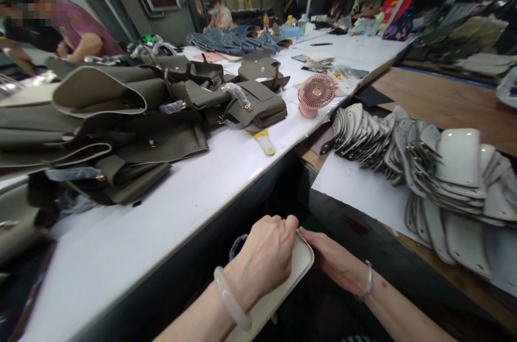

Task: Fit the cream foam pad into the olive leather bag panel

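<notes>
My left hand [266, 256] lies curled over the top of a cream leather panel [299, 264] held low in front of me, below the table edge. My right hand [337, 262] grips the same panel from the right side, fingers tucked against its rounded corner. A pale bangle sits on my left wrist and a silver bracelet on my right. To the right, several matching cream panels with metal clasps [444, 175] lie overlapped in a long row on a wooden bench.
A white table [194, 191] on the left carries olive-grey bag parts [133, 116], a pink desk fan [315, 94] and a yellow-handled tool [262, 140]. A white sheet [355, 186] lies under the cream pieces. A person in purple sits far left; others work farther back.
</notes>
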Available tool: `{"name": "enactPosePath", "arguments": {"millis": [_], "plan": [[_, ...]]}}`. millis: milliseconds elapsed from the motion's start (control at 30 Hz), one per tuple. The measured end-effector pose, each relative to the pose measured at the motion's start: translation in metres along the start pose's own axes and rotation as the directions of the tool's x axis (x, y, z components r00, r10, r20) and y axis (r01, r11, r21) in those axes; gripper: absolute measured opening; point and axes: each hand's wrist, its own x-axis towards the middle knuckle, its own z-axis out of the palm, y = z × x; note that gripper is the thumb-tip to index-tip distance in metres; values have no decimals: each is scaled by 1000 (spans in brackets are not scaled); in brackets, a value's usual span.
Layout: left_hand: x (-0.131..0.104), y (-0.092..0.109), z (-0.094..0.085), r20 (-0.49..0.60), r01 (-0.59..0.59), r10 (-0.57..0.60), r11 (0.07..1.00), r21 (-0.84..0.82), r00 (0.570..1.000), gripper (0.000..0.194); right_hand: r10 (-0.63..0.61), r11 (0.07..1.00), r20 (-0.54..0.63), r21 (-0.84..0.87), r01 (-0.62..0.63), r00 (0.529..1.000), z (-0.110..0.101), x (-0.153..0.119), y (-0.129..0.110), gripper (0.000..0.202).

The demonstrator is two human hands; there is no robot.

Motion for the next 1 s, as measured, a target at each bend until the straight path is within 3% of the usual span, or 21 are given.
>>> {"name": "enactPosePath", "arguments": {"millis": [167, 333, 467, 633, 833, 1000], "plan": [[19, -10, 2, -109, -29, 26, 999, -27, 994, 34, 87, 994, 45, -64, -84, 995, 1, -3, -18, 40], [32, -26, 14, -185, -47, -4, 961, -273, 983, 34, 153, 988, 89, -18, -152, 984, -2, -3, -25, 33], [42, -42, 23, -77, 19, -64, 876, -482, 995, 30, 249, 966, 89, 49, -254, 964, -2, -4, -25, 32], [52, -53, 31, 104, 83, -23, 783, -617, 994, 22, 280, 953, 116, 83, -290, 953, -3, -4, -28, 24], [50, -51, 33, 134, 115, -33, 735, -668, 990, 20, 354, 933, 166, 10, -360, 920, -5, 1, -43, 35], [51, -49, 34, 119, 109, -36, 708, -698, 992, 19, 474, 867, 96, -220, -446, 875, -3, 7, -63, 39]]}}
